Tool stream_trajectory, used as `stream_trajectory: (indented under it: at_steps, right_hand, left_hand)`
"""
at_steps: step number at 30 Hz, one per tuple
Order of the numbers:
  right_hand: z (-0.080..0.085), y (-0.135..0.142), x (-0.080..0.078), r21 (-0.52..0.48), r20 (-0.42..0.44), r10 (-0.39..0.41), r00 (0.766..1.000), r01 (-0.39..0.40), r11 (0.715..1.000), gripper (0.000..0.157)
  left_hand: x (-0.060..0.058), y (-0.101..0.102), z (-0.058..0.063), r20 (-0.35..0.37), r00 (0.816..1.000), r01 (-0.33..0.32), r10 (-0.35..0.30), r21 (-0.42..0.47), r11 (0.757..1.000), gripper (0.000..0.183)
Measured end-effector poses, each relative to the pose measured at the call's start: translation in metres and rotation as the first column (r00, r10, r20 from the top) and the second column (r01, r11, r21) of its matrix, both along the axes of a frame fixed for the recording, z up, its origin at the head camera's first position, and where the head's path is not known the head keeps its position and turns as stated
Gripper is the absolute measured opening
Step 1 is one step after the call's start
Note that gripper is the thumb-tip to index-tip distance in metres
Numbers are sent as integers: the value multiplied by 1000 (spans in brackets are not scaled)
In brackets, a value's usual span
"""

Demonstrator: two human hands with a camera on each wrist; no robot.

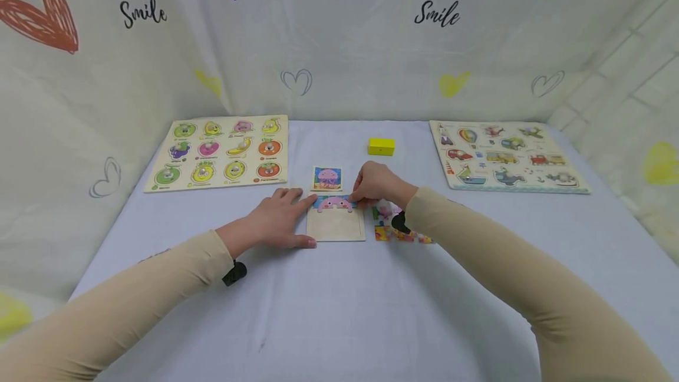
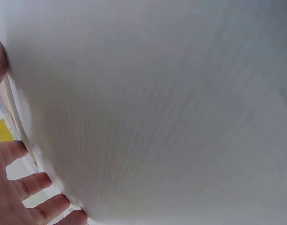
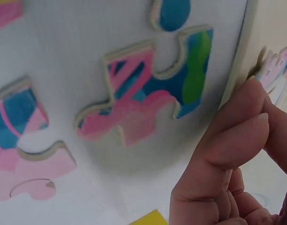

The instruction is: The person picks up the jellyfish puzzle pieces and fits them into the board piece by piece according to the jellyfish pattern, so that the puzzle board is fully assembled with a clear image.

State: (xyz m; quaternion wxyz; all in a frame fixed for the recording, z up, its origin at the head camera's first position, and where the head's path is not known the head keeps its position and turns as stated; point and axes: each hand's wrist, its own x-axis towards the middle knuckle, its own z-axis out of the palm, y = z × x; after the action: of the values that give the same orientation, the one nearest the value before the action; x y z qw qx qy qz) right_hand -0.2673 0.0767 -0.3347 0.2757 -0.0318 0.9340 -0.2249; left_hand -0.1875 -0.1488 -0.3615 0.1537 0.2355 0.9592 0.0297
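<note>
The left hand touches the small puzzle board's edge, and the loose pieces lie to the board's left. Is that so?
Not quite: the head view shows the loose pieces lying to the right of the small puzzle board. The left hand does touch that board's edge.

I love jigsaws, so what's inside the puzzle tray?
In the tray, pieces showing a pink face line the far edge; nearer is bare. The right hand hides the far right corner.

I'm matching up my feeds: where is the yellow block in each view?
Head: yellow block just right of centre, above mid-height.
Left wrist: yellow block at left edge, just below mid-height.
Right wrist: yellow block cut off at bottom edge, near middle.
Shared landmark: jigsaw tray.
</note>
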Motion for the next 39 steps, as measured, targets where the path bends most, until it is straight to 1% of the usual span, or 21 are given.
stream_trajectory:
  at_steps: [11, 14, 19, 23, 25, 27, 28, 30, 32, 35, 39]
  right_hand:
    - [-3, -2, 3, 31, -27, 36, 999, -35, 999, 25]
    - [-4, -4, 4, 62, -48, 62, 997, -59, 996, 24]
    - [-5, -7, 3, 111, -80, 130, 988, -120, 987, 23]
    - [-5, -4, 4, 101, -72, 165, 984, -157, 982, 21]
    - [-4, 1, 5, 70, -72, 188, 980, -183, 981, 17]
    - [-2, 9, 6, 17, -76, 214, 974, -213, 977, 13]
    - [-2, 14, 7, -3, -89, 235, 968, -236, 972, 12]
    - [-2, 25, 8, -41, -120, 268, 956, -275, 961, 13]
    - [-2, 35, 9, -59, -151, 298, 943, -309, 949, 17]
    - [-5, 51, 13, -38, -186, 321, 929, -333, 942, 23]
    - [-10, 69, 18, -2, -200, 308, 930, -315, 949, 25]
  left_hand:
    - [1, 1, 0, 5, 1000, 0, 0, 4, 1000, 96]
    - [1, 2, 1, 1, 1000, 4, -4, 3, 1000, 96]
    - [1, 2, -1, 2, 1000, -1, 1, 1, 1000, 96]
    - [2, 2, -2, 10, 1000, -8, 8, 13, 1000, 96]
    - [2, 2, -2, 9, 1000, -7, 7, 21, 1000, 96]
    - [2, 2, -2, 7, 1000, -5, 5, 23, 1000, 96]
    - [2, 2, -2, 5, 1000, -4, 4, 23, 1000, 96]
    - [2, 2, -2, 3, 1000, -1, 1, 19, 1000, 96]
    - [2, 2, -2, -2, 1000, 3, -3, 15, 1000, 96]
    - [2, 1, -1, 0, 1000, 0, 0, 11, 1000, 96]
    - [2, 0, 0, 4, 1000, -5, 5, 14, 1000, 96]
